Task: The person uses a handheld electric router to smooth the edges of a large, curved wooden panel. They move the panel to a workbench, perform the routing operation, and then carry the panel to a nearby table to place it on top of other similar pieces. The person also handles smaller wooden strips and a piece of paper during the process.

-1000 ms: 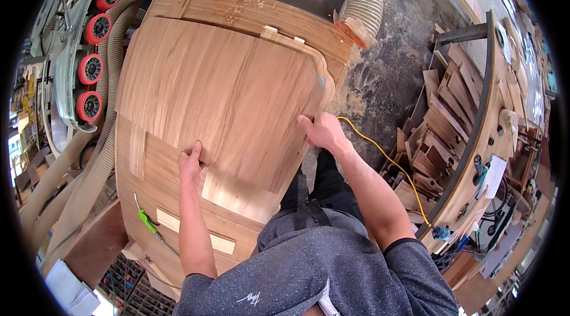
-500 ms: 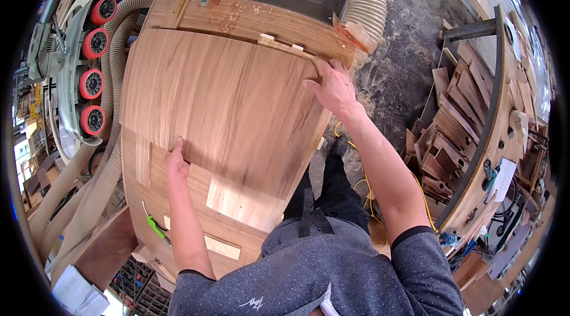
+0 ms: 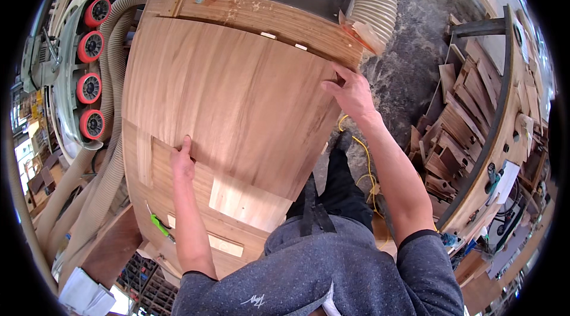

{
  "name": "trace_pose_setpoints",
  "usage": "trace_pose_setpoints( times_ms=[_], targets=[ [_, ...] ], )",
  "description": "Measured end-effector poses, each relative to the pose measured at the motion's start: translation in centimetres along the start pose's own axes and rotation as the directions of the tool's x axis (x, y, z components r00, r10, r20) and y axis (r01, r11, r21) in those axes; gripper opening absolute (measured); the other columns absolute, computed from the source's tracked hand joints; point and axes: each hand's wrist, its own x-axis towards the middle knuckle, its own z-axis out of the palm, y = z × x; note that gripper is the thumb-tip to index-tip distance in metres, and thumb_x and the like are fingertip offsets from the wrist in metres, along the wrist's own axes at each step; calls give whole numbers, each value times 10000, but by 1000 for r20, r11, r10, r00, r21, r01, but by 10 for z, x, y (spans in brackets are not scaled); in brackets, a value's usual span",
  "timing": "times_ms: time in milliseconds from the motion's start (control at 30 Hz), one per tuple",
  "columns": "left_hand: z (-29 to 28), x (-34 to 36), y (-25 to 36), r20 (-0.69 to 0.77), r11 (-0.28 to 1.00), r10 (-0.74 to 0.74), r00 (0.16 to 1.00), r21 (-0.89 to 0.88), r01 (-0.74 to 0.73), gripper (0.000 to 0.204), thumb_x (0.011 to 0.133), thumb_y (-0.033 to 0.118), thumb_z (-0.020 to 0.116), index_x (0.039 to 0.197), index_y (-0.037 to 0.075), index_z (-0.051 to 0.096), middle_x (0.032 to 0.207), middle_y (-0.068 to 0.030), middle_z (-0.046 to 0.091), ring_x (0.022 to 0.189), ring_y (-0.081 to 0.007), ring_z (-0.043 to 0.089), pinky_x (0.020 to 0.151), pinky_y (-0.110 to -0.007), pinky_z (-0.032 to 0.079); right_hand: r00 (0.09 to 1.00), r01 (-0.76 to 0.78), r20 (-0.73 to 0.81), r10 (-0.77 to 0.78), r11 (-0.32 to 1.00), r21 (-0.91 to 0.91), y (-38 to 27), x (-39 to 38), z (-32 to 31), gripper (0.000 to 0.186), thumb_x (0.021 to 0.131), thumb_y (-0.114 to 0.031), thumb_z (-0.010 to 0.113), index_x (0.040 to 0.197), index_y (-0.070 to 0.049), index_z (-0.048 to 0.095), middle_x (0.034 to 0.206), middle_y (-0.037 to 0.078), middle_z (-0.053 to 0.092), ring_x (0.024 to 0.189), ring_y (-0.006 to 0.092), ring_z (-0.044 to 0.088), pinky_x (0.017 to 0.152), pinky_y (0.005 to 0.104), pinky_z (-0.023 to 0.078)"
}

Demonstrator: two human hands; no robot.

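A large wooden panel with brown grain lies flat in front of me on the wooden worktable. My left hand grips its near edge, thumb on top and the other fingers mostly hidden. At the far right corner my right hand holds the panel, with thumb and index finger at the edge. Along the far side runs a thick wooden rail, a narrow dark gap separating it from the panel. Two small pale blocks show in that gap. A lighter board sticks out from beneath the near edge.
A power feeder with red-rimmed rollers stands at the left beside ribbed hoses. Another wide hose bends down at the far right. A green-handled tool lies near left. Wood offcuts fill a bin at right; a yellow cord crosses the floor.
The panel's far edge has shifted toward the rail, covering a light wood strip that showed there before. Both hands keep hold, the right one with its fingers slightly repositioned. The whole view has shifted slightly.
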Motion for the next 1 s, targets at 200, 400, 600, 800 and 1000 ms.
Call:
trace_pose_setpoints(
  times_ms=[200,400,600,800,1000],
  targets=[
    [2,1,8,-34,992,-10,999,122,14,701,892,358,810,1285,-103,456,1211,-166,597,1016,-240,604,803,-394,523,997,62,-41,-59,996,66,17,6,6,606,819,-286,789,1339,-18,631,1043,195,724,928,302,705,854,385,542],
    [-3,2,7,14,994,-19,1000,108,17,700,908,370,790,1303,-92,442,1252,-180,578,1099,-261,584,883,-425,512,998,53,-30,-50,994,94,21,6,6,591,819,-300,785,1325,-30,643,1049,189,722,923,298,708,846,379,544],
    [-1,2,7,37,996,-33,999,84,29,656,931,351,766,1318,-69,443,1283,-157,584,1138,-253,593,914,-451,521,1000,-13,-5,13,997,78,14,6,0,614,814,-316,784,1339,-38,633,1061,193,720,991,310,693,890,382,530],
    [1,3,6,54,996,-33,998,89,28,602,952,362,738,1299,-62,488,1263,-137,608,1100,-244,618,874,-418,533,997,68,22,-70,994,81,26,13,7,631,847,-369,745,1336,5,606,1116,216,707,1022,358,681,900,423,527],
    [-5,3,9,61,987,-62,996,155,52,621,980,363,697,1323,-100,465,1266,-177,601,1096,-259,622,859,-431,540,981,117,-131,-141,977,-175,17,9,22,698,844,-467,751,1349,-19,572,1249,245,640,1126,423,628,922,487,513]
  ],
)
